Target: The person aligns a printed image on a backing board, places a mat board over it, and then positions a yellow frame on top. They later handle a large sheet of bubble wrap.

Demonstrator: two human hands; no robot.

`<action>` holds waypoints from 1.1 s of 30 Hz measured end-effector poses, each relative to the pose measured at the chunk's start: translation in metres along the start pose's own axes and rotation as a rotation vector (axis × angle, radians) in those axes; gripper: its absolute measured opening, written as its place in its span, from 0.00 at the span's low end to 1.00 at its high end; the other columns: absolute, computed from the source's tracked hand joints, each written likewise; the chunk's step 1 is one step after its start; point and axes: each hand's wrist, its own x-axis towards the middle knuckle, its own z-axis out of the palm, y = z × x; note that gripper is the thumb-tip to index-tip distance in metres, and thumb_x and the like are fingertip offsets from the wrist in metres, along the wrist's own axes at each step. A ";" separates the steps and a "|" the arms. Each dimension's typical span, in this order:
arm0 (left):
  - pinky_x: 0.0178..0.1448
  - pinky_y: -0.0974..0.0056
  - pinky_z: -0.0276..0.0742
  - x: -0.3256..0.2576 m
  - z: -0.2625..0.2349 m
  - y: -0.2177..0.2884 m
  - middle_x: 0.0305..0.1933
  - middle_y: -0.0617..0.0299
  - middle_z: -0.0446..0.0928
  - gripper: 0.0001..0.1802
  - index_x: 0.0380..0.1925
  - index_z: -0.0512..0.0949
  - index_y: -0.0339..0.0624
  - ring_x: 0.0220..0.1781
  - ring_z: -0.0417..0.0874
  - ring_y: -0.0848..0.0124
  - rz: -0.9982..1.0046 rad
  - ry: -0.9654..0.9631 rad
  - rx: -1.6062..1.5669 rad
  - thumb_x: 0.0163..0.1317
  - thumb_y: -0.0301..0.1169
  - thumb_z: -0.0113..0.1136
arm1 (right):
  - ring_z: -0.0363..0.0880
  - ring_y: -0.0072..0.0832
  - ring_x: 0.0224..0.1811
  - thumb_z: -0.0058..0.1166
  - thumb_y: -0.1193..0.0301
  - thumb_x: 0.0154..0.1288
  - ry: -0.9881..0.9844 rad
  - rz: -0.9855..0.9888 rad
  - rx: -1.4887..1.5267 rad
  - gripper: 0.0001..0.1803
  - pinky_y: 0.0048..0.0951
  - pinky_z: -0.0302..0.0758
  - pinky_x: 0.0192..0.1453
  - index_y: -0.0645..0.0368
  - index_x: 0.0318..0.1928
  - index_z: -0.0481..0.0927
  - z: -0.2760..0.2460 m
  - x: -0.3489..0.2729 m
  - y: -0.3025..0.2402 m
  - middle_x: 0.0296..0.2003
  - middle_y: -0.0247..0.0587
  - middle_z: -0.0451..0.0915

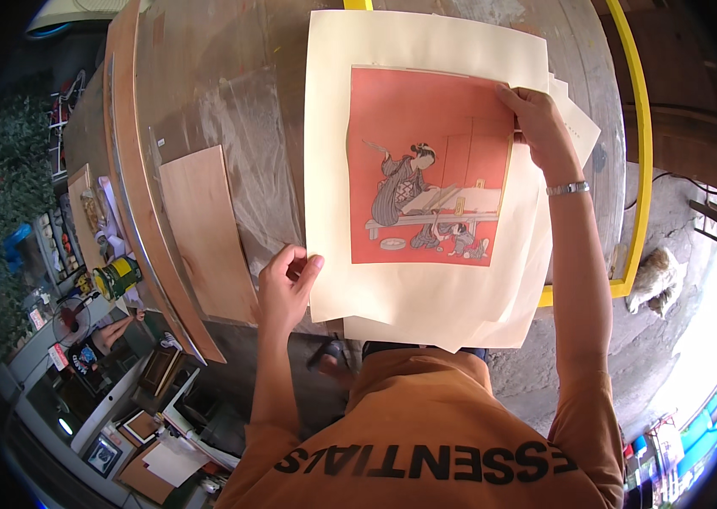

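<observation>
In front of me lies a large cream sheet [426, 293] carrying a red art print [426, 110], which shows a robed figure at a low bench and a smaller figure below. My right hand [537, 123] reaches over the sheet's right side, its thumb and fingers pinched at the print's upper right corner. At the lower left edge of the cream sheet is my left hand [285, 284], fingers curled and thumb against the paper's edge. More cream sheets [524, 318] stick out beneath on the right and at the bottom; most of their surface is hidden.
A worn wooden table [197, 93] bears clear plastic film [244, 153], a thin wooden board [206, 212] and a long wooden strip [125, 136]. A yellow frame [643, 127] borders the right side. On the floor are a pale furry animal [655, 282] and, at left, a fan [72, 320].
</observation>
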 end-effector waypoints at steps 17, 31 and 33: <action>0.33 0.73 0.73 -0.047 0.025 0.002 0.30 0.63 0.79 0.09 0.40 0.77 0.33 0.28 0.77 0.80 -0.075 0.031 -0.298 0.66 0.29 0.62 | 0.65 0.17 0.20 0.57 0.57 0.68 -0.041 -0.113 -0.066 0.20 0.23 0.66 0.26 0.64 0.35 0.82 0.008 0.011 -0.010 0.21 0.27 0.71; 0.21 0.60 0.60 0.008 0.040 0.100 0.11 0.57 0.62 0.29 0.15 0.71 0.37 0.15 0.58 0.69 0.267 -0.349 0.241 0.66 0.48 0.62 | 0.61 0.16 0.16 0.58 0.58 0.66 -0.321 -0.105 -0.618 0.19 0.28 0.61 0.19 0.67 0.35 0.82 0.043 -0.043 0.000 0.15 0.26 0.66; 0.37 0.58 0.77 0.070 0.041 0.122 0.29 0.55 0.82 0.15 0.29 0.82 0.40 0.31 0.84 0.63 0.656 -0.115 0.328 0.66 0.41 0.62 | 0.62 0.16 0.16 0.58 0.59 0.66 -0.274 -0.173 -0.599 0.20 0.28 0.62 0.19 0.67 0.34 0.82 0.045 -0.042 0.009 0.15 0.27 0.67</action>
